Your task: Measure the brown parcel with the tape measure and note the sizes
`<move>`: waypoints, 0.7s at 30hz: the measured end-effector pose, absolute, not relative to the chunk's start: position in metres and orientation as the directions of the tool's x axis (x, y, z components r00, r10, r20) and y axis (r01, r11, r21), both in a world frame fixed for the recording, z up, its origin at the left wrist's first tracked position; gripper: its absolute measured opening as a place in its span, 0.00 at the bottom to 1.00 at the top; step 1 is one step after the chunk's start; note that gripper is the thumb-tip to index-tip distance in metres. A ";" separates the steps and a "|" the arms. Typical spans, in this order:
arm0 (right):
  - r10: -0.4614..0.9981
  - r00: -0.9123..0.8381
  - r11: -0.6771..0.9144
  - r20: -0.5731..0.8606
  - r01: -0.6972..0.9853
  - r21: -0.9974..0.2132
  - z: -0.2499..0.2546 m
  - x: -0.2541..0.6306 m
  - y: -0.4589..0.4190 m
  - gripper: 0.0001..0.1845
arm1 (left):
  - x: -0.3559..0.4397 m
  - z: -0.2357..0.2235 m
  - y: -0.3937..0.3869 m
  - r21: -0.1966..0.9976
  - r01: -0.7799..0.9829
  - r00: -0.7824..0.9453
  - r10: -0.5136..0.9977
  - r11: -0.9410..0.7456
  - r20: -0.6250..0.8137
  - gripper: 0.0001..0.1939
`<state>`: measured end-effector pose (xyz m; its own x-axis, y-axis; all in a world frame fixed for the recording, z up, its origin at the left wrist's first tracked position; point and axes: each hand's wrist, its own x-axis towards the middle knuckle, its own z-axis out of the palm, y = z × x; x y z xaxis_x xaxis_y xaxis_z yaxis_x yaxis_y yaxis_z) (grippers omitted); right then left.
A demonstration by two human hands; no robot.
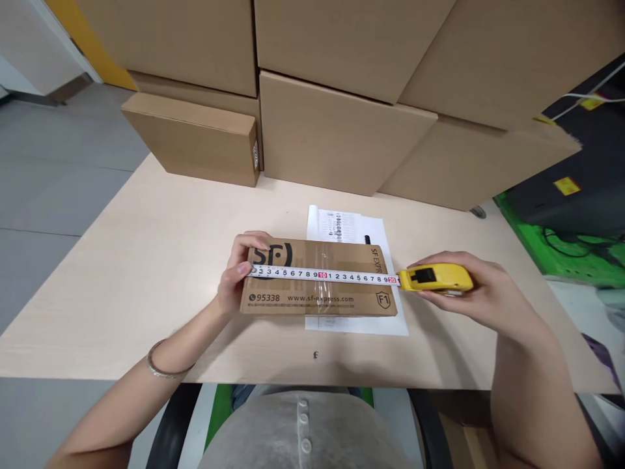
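A small brown cardboard box [312, 254] with black SF Express print and clear tape across its middle lies in front of me. My left hand [239, 270] grips its left end, and the thumb pins the start of the tape blade there. The white blade runs along the top of the box to its right edge, where the red 20 mark shows. Beyond that edge, my right hand [473, 293] is closed around the yellow tape measure [437, 278], which has a black lock button. Printed paper [396, 319] lies partly hidden under the box.
Large cardboard boxes [332, 133] are stacked along the back of the wooden table [146, 260]. A flatter carton [195, 140] stands at the back left. At the right are a green surface [537, 251] and dark cables. A small black object [367, 240] rests on the paper.
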<state>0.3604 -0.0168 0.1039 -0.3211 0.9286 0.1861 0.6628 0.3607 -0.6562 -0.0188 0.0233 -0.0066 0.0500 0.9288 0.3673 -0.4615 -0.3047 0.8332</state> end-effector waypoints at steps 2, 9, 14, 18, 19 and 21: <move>0.935 -0.307 0.344 0.180 0.655 -0.672 0.100 0.363 -0.020 0.17 | -0.018 -0.006 0.024 0.834 -0.453 0.038 0.928 -0.314 0.370 0.14; 0.915 -0.363 0.380 0.174 0.635 -0.673 0.100 0.352 -0.001 0.17 | -0.019 -0.004 0.023 0.854 -0.421 0.024 0.937 -0.306 0.348 0.13; 0.920 -0.369 0.355 0.134 0.634 -0.687 0.103 0.355 0.002 0.16 | -0.022 -0.008 0.024 0.855 -0.415 0.051 0.930 -0.311 0.363 0.14; 0.912 -0.390 0.374 0.129 0.657 -0.655 0.123 0.349 -0.003 0.15 | -0.022 -0.011 0.024 0.850 -0.412 0.052 0.923 -0.328 0.382 0.15; 0.905 -0.404 0.390 0.135 0.658 -0.643 0.128 0.343 -0.004 0.15 | -0.021 -0.012 0.023 0.844 -0.416 0.047 0.919 -0.338 0.391 0.15; 0.878 -0.455 0.443 0.149 0.653 -0.614 0.136 0.323 -0.004 0.16 | -0.020 -0.013 0.022 0.833 -0.426 0.035 0.914 -0.353 0.405 0.19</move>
